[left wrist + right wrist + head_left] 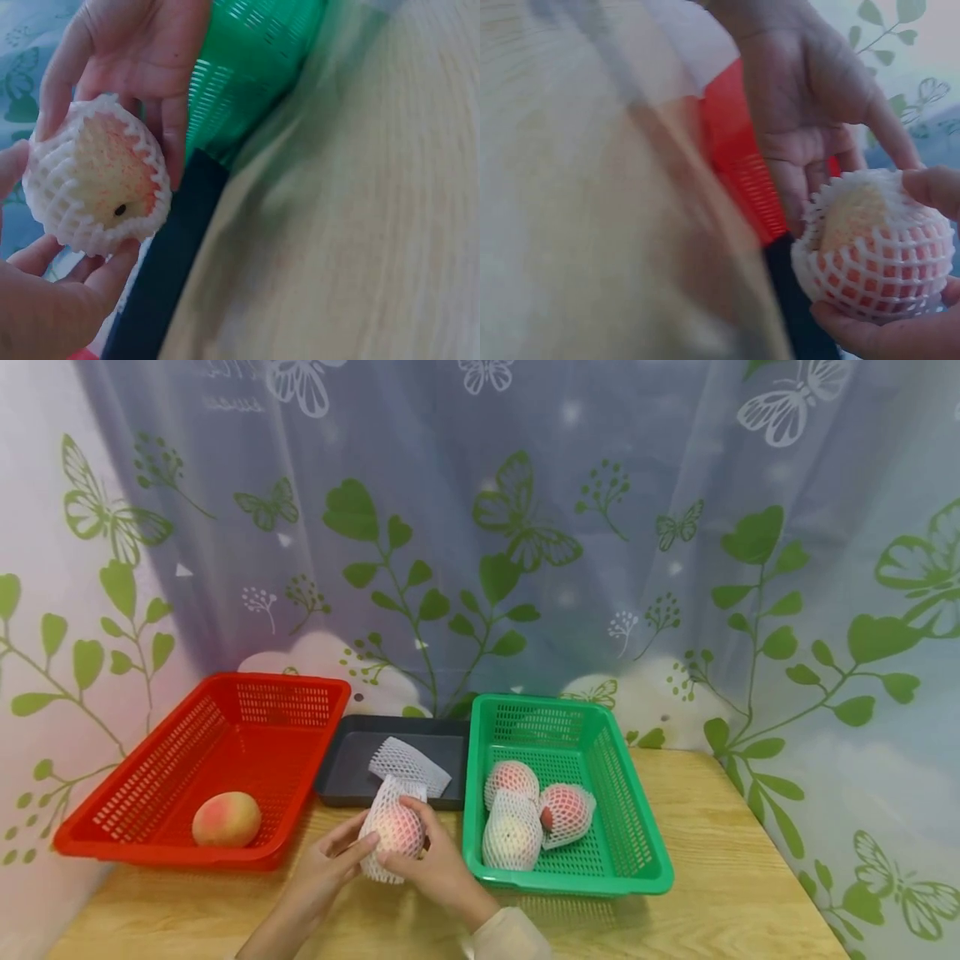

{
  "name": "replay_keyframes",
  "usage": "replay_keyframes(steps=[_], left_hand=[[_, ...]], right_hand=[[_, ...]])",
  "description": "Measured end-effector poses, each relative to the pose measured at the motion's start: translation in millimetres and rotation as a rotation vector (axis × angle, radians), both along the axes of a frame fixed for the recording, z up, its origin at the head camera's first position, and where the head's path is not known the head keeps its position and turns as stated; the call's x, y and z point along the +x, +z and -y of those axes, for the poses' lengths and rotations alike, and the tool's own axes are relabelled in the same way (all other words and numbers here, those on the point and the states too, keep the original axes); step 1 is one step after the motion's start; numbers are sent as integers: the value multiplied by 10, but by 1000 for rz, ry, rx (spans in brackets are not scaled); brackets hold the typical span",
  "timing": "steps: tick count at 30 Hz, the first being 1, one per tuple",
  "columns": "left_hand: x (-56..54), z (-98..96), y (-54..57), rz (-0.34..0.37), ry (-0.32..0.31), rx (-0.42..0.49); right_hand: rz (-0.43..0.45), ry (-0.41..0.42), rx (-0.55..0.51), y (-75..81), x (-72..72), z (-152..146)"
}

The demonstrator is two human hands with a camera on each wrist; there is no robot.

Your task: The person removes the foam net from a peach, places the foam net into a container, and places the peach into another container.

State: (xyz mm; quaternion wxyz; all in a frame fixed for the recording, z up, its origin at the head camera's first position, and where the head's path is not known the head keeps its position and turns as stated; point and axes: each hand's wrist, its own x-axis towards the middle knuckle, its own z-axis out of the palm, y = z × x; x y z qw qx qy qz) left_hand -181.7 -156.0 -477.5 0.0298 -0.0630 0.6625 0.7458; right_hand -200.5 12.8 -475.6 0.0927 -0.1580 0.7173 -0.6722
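Observation:
A peach [397, 832] in a white foam net sleeve [386, 793] is held up between both hands, in front of the dark tray. My left hand [335, 858] grips it from the left, thumb on the front of the net. From the right, my right hand [444, 862] grips it with thumb and fingers. In the left wrist view the net's open end leaves the peach's bare end [112, 176] showing, with a small dark spot. The mesh [889, 259] wraps its side in the right wrist view.
On the left, a red basket [327, 727] holds one bare peach [227, 819]. Behind the hands, a dark grey tray [352, 752] carries a loose foam net [408, 763]. A green basket [633, 793] at right contains three netted peaches [512, 833]. All stand on a wooden table [720, 860] before a patterned curtain [600, 610].

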Motion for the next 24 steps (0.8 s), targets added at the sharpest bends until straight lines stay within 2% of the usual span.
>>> replay_keyframes(steps=[2,6,10,14,17,21,24], left_hand=[[-11,10,-53,26,9,-25],[-33,35,-147,61,21,-104],[-59,42,-212,52,37,-191],[-100,20,-259,39,55,-219],[-137,2,-280,37,79,-214],[-184,-17,-272,49,118,-221],[-224,-40,-253,35,120,-221]], right_hand=[[3,-33,-10,-107,3,35],[67,-70,-92,-303,18,120],[97,-101,-124,-409,36,176],[80,-146,-57,-435,43,170],[85,-156,-47,-421,44,140],[159,-161,-148,-399,49,118],[214,-207,-234,-394,51,140]])
